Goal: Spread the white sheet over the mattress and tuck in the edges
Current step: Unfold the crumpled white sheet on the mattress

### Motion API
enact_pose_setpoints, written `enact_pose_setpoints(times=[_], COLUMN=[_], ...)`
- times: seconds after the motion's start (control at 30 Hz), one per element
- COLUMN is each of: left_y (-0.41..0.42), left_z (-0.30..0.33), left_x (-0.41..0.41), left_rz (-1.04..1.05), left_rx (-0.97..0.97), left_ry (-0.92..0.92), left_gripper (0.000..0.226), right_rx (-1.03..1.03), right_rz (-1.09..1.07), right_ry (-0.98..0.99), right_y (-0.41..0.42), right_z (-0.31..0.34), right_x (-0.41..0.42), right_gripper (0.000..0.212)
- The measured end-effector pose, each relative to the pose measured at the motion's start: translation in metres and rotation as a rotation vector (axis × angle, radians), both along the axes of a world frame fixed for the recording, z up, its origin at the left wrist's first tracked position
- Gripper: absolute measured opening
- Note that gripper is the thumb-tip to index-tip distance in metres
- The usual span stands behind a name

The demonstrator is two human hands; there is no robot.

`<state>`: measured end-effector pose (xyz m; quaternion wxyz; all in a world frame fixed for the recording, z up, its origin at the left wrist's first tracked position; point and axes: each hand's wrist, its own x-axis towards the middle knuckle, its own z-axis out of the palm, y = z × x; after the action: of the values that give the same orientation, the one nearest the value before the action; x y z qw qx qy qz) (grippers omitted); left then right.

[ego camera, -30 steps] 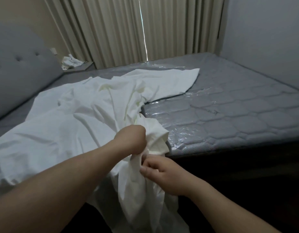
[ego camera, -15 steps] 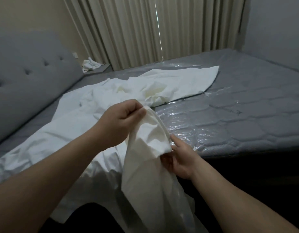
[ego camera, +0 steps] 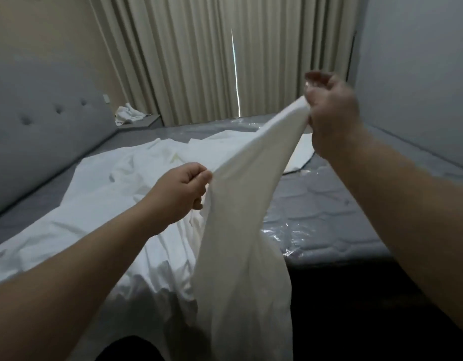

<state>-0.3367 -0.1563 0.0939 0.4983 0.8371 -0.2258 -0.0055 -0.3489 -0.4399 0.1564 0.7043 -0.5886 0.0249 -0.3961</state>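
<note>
Nearest you, a long fold of the sheet (ego camera: 241, 269) hangs off the bed's near edge, stretched between your two hands.

Left hand (ego camera: 182, 190): clenched on the sheet's edge, low, over the rumpled part. Right hand (ego camera: 329, 108): raised high toward the far right, fist closed on the same edge; its upper fingers are blurred, so the exact grip there is unclear.

Beyond the hands, most of the sheet lies bunched on the left half of the mattress (ego camera: 329, 204), one flat corner reaching toward the middle. The right half is bare, glossy with plastic wrap. Further off: headboard (ego camera: 43, 131) on the left, a crumpled white cloth (ego camera: 127, 114) past it, curtain (ego camera: 199, 61) at the back.

Step in hand, as I read it: finding and opening the edge. Keep the span taut between both hands, work along the hem until you hit a corner, then carry it toward the bare right side. Lift so the cloth clears the plastic; it will likely drag and cling. Don't let the hanging fold slide to the floor.

Against half a second ago: your right hand was low, under the fold beside the mattress edge; now it is up and out to the right, hands well apart, the fold pulled into a long diagonal. Your left hand has barely shifted.
</note>
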Motion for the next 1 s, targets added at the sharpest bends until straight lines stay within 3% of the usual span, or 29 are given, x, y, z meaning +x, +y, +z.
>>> enact_pose_setpoints(times=[0.13, 0.27, 0.37, 0.47, 0.57, 0.63, 0.77, 0.83, 0.9, 1.0], left_y=[-0.043, -0.076, -0.093, -0.112, -0.137, -0.154, -0.183, -0.193, -0.207, -0.227], left_z=[0.012, -0.002, -0.028, -0.067, -0.102, -0.121, -0.157, -0.171, -0.183, -0.196], left_x=[0.0, 0.0, -0.006, -0.011, -0.009, -0.006, 0.001, 0.003, 0.002, 0.006], left_rz=[-0.081, -0.128, -0.154, -0.206, -0.253, -0.253, -0.206, -0.174, -0.135, -0.1], left_rx=[-0.029, 0.194, 0.431, 0.551, 0.666, 0.737, 0.896, 0.927, 0.986, 1.07], left_ry=[0.06, 0.044, 0.006, 0.083, 0.096, 0.065, -0.015, -0.029, -0.046, -0.076], left_gripper=[0.025, 0.02, 0.021, 0.032, 0.046, 0.05, 0.057, 0.059, 0.052, 0.042], right_rx=[-0.075, -0.043, -0.011, 0.092, 0.257, 0.248, 0.159, -0.029, -0.255, -0.274], right_rz=[-0.171, -0.406, -0.512, -0.461, -0.384, -0.398, -0.456, -0.45, -0.406, -0.44], right_ry=[-0.212, -0.098, 0.243, 0.657, 0.872, 0.984, 1.188, 1.288, 1.315, 1.212], right_y=[-0.026, -0.103, -0.176, -0.204, -0.197, -0.181, -0.158, -0.161, -0.17, -0.189], right_z=[0.087, 0.085, 0.018, -0.082, -0.185, -0.238, -0.308, -0.32, -0.315, -0.303], right_x=[-0.02, -0.055, -0.081, -0.112, -0.135, -0.145, -0.153, -0.15, -0.143, -0.13], right_gripper=[0.025, 0.029, 0.045, 0.087, 0.102, 0.109, 0.099, 0.074, 0.041, 0.034])
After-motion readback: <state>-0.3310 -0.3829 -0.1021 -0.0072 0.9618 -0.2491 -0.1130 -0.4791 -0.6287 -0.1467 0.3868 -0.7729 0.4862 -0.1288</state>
